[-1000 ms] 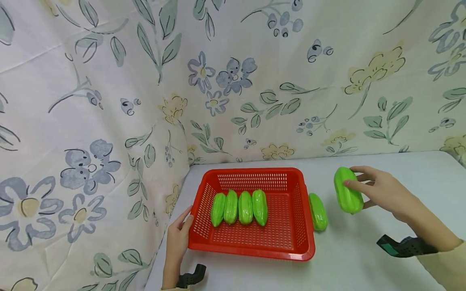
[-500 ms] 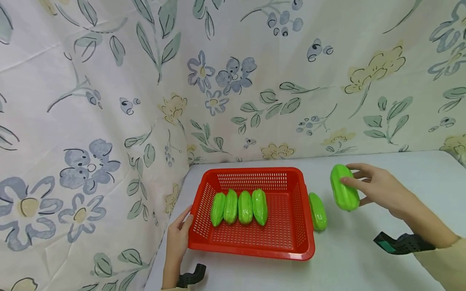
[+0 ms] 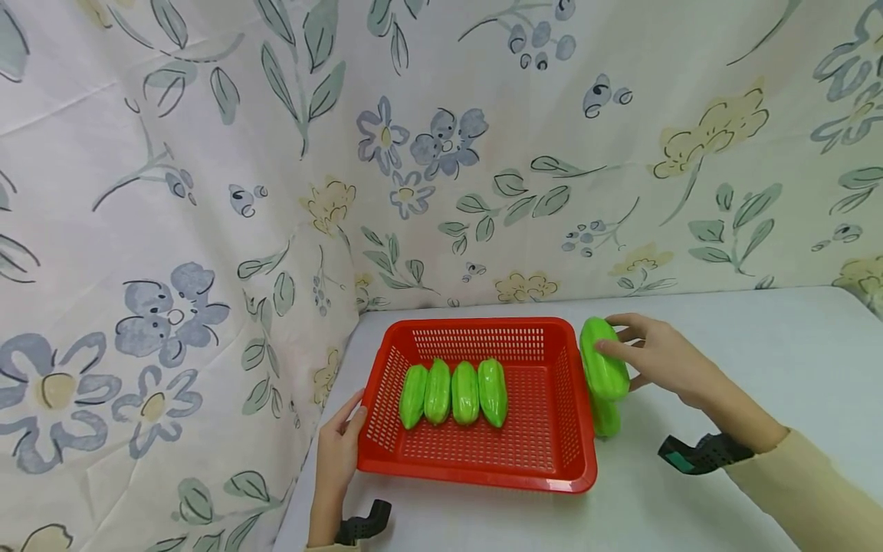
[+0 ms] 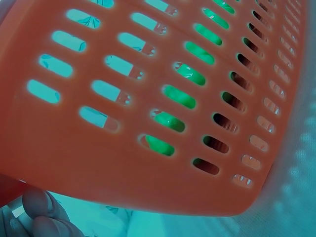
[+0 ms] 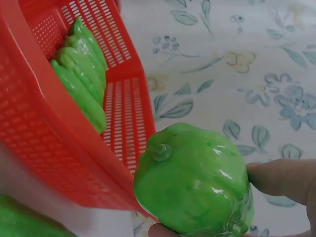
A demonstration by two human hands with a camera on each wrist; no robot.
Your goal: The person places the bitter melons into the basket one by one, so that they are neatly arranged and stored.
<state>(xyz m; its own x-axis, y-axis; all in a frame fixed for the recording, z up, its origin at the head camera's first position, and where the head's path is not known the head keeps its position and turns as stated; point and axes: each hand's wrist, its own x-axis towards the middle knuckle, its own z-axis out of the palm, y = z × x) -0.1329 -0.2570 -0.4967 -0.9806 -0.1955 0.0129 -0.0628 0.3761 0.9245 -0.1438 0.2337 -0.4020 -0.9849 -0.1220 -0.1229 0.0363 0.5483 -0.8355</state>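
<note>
My right hand (image 3: pixel 665 360) holds a long green ribbed vegetable (image 3: pixel 602 360), glossy like plastic, thumb on one side and fingers on the other. In the head view it overlaps the basket's right rim and part of a second green vegetable (image 3: pixel 607 422) lying on the table. The right wrist view shows the held vegetable's stubby end (image 5: pixel 163 152) facing the camera. On the left, my left hand (image 3: pixel 338 448) grips the rim of a red perforated plastic basket (image 3: pixel 476 480). Inside it, several similar green vegetables (image 3: pixel 465 392) lie side by side, left of centre.
The white table (image 3: pixel 745 330) extends to the right of the basket. Behind and to the left hangs a floral cloth (image 3: pixel 524 230), close to my left hand. The basket's right wall (image 3: pixel 576 399) stands between its inside and the vegetable on the table.
My right hand has carried the held vegetable leftward to the basket's right rim, over the one on the table. My left hand and the basket have stayed in place.
</note>
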